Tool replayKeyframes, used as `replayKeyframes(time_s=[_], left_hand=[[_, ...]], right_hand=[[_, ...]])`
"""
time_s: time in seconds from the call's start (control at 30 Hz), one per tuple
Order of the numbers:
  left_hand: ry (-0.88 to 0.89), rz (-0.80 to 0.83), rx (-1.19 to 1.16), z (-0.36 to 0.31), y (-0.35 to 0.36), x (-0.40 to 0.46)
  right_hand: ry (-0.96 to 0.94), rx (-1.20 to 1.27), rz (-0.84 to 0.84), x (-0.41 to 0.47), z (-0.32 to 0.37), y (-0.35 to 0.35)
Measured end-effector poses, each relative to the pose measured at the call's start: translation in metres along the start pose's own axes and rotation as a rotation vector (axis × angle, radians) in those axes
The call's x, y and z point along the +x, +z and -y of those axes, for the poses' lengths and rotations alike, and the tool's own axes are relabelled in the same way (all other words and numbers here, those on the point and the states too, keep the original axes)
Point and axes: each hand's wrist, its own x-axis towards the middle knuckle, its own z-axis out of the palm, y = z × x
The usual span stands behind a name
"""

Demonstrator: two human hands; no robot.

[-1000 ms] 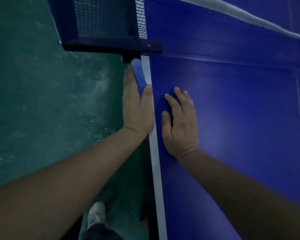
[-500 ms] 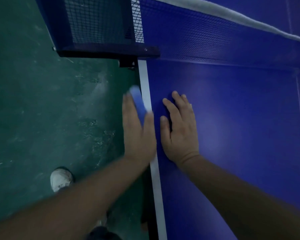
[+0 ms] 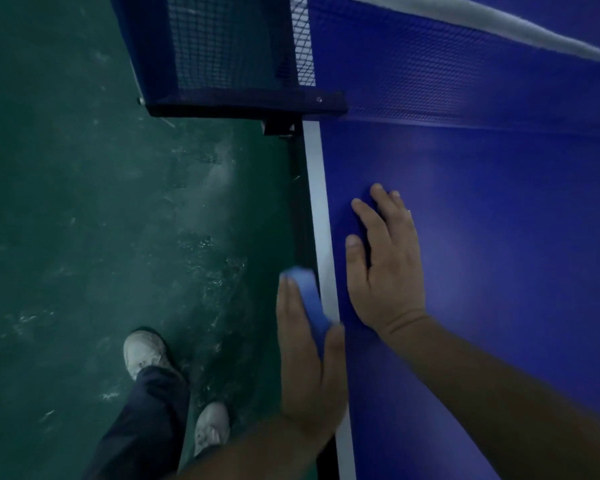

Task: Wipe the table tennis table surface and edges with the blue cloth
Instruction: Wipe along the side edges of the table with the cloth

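The left hand (image 3: 309,368) held its grip pinched on the blue cloth (image 3: 309,299), pressing it against the counter (image 3: 499,220) side edge beside the white line. The right hand (image 3: 385,271) lay flat, fingers spread, on the blue surface.

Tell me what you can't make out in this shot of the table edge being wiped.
Head view only:
- blue cloth: mostly covered by the left hand and motion-blurred.
- Table's side edge face: dark, in shadow.
- Net: far end cut off by the frame.
- Under the right hand: hidden by the palm.
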Motion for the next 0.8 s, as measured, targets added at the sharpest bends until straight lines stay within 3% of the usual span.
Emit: replayKeyframes(time_s=[0.17,0.23,0.43,0.53,0.67,0.8], left_hand=[[0.032,-0.058,0.056,-0.039,0.0,0.134],[0.032,-0.06,0.045,-0.046,0.0,0.147],[-0.049,0.053,0.018,0.005,-0.007,-0.023],[-0.151,0.059,0.03,0.009,-0.005,-0.04],[0.066,0.004,0.095,-0.008,-0.002,0.038],[0.043,-0.071,0.107,-0.042,0.002,0.138]], right_hand=[[-0.005,-0.003,-0.013,-0.001,-0.001,0.0],[-0.01,-0.002,-0.02,0.0,-0.001,0.0],[0.001,0.004,-0.023,-0.001,0.0,0.001],[-0.001,0.009,-0.025,-0.001,-0.001,0.001],[0.0,-0.003,-0.013,-0.001,0.0,0.0],[-0.007,0.007,-0.03,-0.001,0.001,0.0]])
